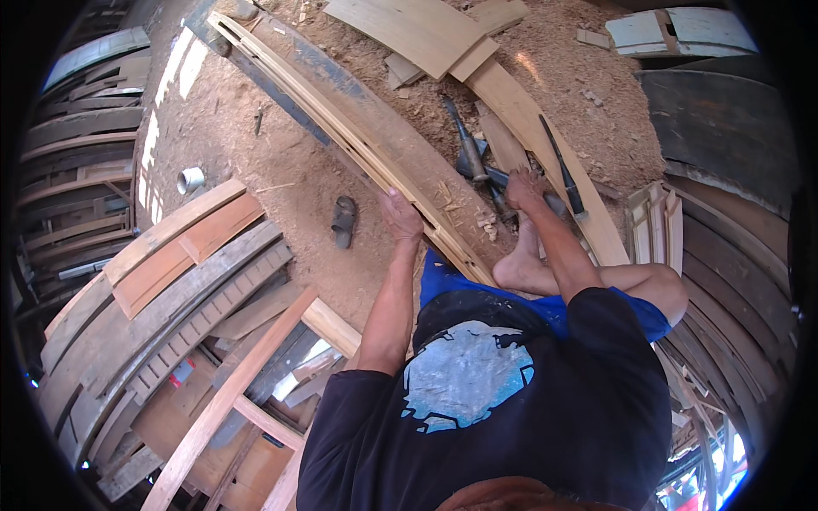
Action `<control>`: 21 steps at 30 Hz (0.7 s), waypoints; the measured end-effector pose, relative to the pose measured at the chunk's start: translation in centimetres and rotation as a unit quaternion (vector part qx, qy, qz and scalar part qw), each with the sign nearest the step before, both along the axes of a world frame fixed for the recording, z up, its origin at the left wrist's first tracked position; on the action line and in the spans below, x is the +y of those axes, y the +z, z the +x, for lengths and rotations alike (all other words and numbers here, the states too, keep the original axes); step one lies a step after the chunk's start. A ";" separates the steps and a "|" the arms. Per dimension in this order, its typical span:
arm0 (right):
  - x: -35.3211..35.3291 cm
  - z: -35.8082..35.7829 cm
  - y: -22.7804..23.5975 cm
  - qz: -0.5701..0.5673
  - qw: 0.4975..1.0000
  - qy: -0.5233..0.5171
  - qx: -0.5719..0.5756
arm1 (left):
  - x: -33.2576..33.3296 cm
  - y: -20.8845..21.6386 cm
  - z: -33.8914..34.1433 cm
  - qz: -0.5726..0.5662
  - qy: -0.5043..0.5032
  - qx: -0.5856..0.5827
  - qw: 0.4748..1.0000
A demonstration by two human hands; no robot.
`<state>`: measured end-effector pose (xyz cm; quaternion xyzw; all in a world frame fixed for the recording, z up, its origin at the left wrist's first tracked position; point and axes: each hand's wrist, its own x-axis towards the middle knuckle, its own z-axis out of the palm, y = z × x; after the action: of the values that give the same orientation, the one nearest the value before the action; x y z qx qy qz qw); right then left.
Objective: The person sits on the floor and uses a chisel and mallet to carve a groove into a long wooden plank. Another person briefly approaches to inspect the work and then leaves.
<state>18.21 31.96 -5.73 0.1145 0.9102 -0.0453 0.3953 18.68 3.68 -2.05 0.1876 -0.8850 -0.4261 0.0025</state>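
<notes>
A long, narrow piece of pale wood (pixel 328 126) with slots cut along it lies slantwise on a thick, worn board (pixel 375 111). My left hand (pixel 402 218) is closed on the near left edge of this slotted wood, beside a dark slot. To the right, my right hand (pixel 526 189) is down among the tools, fingers bent over something dark that they mostly hide. Close by it lie a chisel (pixel 465 132) with a dark blade and a dark, bulky tool. Another long, dark chisel (pixel 562 170) rests on a curved-looking plank (pixel 545 145) farther right.
Wood shavings (pixel 588 94) cover the ground. Wide boards (pixel 409 34) lie at the far side. A dark sandal (pixel 343 221) and a metal can (pixel 190 180) sit on the left. Timber stacks (pixel 179 255) stand left and right, and my bare foot (pixel 518 264) is near the tools.
</notes>
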 end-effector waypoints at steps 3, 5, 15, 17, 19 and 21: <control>0.5 -0.3 2.6 -0.045 0.987 -0.027 0.154 | -0.5 -1.2 0.6 -0.044 -0.026 -0.010 0.999; 2.9 -1.1 3.9 0.000 0.971 -0.111 0.209 | -1.0 -2.2 1.0 -0.067 -0.045 -0.007 0.997; 11.4 1.2 1.6 0.033 0.974 -0.209 0.083 | -0.8 -1.7 0.0 0.034 -0.006 -0.050 0.998; 11.0 -0.2 2.5 -0.013 0.973 -0.193 0.126 | -0.7 -0.4 -0.3 0.038 -0.008 -0.055 0.998; 10.5 -2.2 4.2 -0.076 0.970 -0.167 0.158 | -0.9 3.7 -1.4 0.075 -0.022 -0.076 0.994; 7.7 -4.1 9.6 -0.194 0.950 -0.134 0.206 | -2.5 7.0 -2.9 -0.024 -0.124 -0.072 0.989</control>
<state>14.11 39.63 3.88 0.1445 0.9220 -0.2957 0.2040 15.75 1.13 4.98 0.1062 -0.9091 -0.3874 -0.1099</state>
